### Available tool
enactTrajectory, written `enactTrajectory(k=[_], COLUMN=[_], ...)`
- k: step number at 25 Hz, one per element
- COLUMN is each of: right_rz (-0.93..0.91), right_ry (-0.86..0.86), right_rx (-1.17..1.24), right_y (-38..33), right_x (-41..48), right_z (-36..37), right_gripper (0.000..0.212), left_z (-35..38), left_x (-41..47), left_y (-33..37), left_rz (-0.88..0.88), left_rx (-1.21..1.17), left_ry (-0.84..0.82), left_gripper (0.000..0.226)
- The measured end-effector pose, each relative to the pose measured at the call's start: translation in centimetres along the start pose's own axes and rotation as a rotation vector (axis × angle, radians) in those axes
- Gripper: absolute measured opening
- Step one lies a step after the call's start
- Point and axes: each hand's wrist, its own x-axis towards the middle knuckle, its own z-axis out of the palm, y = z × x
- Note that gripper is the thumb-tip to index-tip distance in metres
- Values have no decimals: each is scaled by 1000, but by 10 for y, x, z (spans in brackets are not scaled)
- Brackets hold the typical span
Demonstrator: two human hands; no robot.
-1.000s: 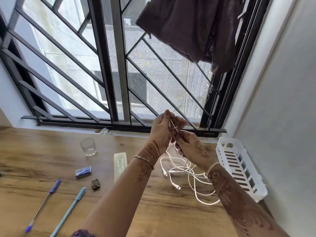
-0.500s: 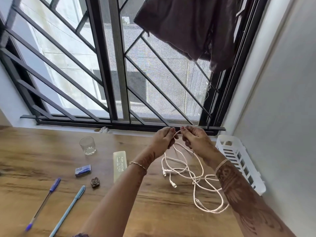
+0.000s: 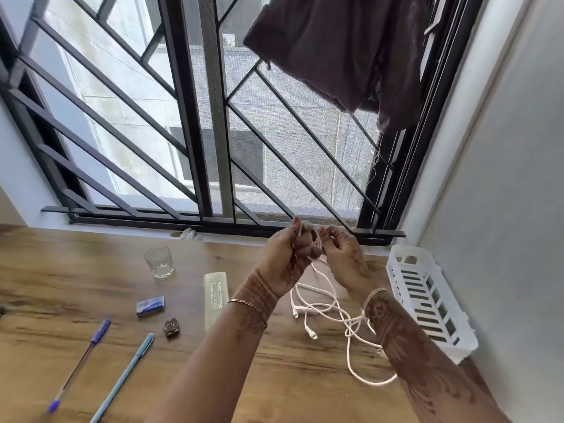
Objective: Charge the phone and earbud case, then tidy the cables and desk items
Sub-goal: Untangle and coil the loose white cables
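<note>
A tangle of white charging cables [image 3: 332, 312] lies on the wooden desk [image 3: 76, 279], with loose plug ends near the middle and a loop trailing toward me. Both hands are raised above it, close to the window sill. My left hand [image 3: 288, 257] grips strands of the cable in its curled fingers. My right hand [image 3: 341, 251] pinches the same cable right beside it, fingertips nearly touching the left hand. The rest of the cable hangs down from the two hands to the desk. No phone or earbud case is in view.
A white slotted plastic basket [image 3: 427, 300] stands at the right by the wall. Left of my arms lie a pale rectangular case [image 3: 216, 297], a glass [image 3: 159, 262], a small blue box [image 3: 150, 305], a small dark figurine [image 3: 172, 327], and two pens [image 3: 123, 378].
My hands drew slightly apart with the cable, then came together again near the sill. The loop on the desk has shifted and spread toward me.
</note>
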Motion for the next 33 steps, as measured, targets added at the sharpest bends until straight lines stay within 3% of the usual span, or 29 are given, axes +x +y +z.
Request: enactTrajectory(k=[3, 6, 9, 13, 15, 20, 26, 30, 33], right_rz=[-208, -269, -270, -281, -285, -249, -128, -19, 5], right_ry=[45, 48, -49, -125, -149, -144, -133, -139, -221], right_rx=[-305, -510, -595, -578, -529, -359, 3, -5, -82], right_y=[-5, -15, -24, -35, -40, -37, -37, -22, -13], right_x=[-23, -33, -34, -29, -20, 7, 11, 4, -7], right_z=[9, 10, -1, -15, -21, -34, -28, -17, -7], right_gripper=[24, 25, 31, 32, 29, 15, 23, 19, 19], left_z=[7, 9, -1, -22, -21, -3, -1, 4, 8], left_x=[8, 15, 21, 17, 9, -10, -15, -6, 4], left_y=[9, 8, 3, -6, -9, -4, 3, 4, 5], left_rz=[75, 169, 230, 242, 179, 12, -57, 9, 119], left_rx=[-245, -155, 111, 786, 878, 697, 234, -82, -137], left_ry=[32, 131, 188, 219, 157, 16, -90, -27, 72], left_gripper=[40, 37, 36, 38, 36, 43, 44, 37, 34])
